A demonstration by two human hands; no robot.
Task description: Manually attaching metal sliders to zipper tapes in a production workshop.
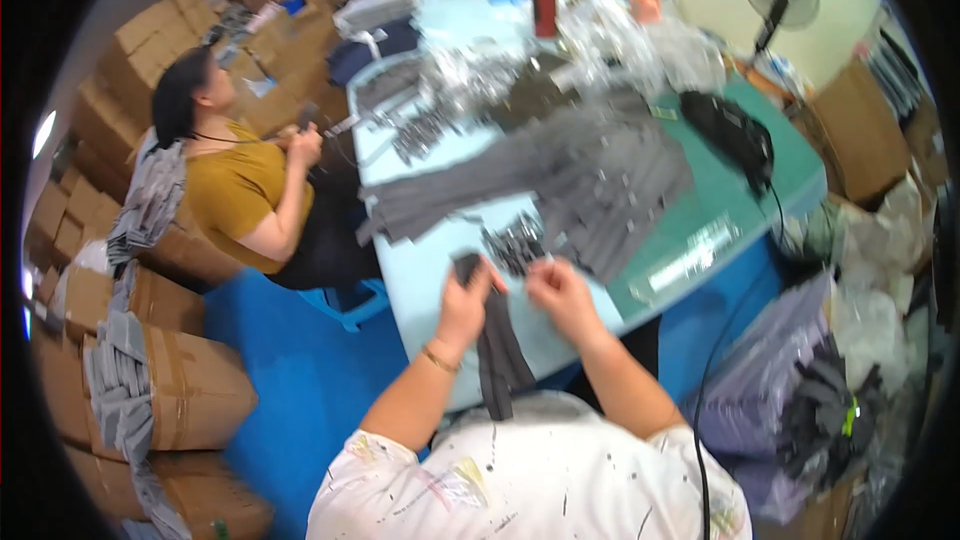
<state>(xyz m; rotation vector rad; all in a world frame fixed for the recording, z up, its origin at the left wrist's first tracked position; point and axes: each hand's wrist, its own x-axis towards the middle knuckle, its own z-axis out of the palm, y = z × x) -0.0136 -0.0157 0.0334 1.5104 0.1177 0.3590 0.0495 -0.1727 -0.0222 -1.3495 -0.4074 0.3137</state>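
A dark grey fabric strip (503, 365) hangs from my left hand (463, 310), its folded upper end showing above the closed fingers. Beside that thumb is a small orange-red thing (499, 282), too blurred to name. Just to the right, my right hand (563, 302) is apart from the strip, its thumb and fingers pinched together; what they hold, if anything, is too small to make out. Beyond both hands lies a heap of small shiny dark pieces (515, 243). Many dark grey strips (610, 185) are spread in layers across the table.
The table (420, 285) has a pale blue surface with a green part (790, 165) at right, where a black bag (728, 135) lies. Clear plastic bags (640, 45) and a red bottle (544, 6) stand farther back. A seated co-worker (240, 175) is at left, near cardboard boxes (195, 385).
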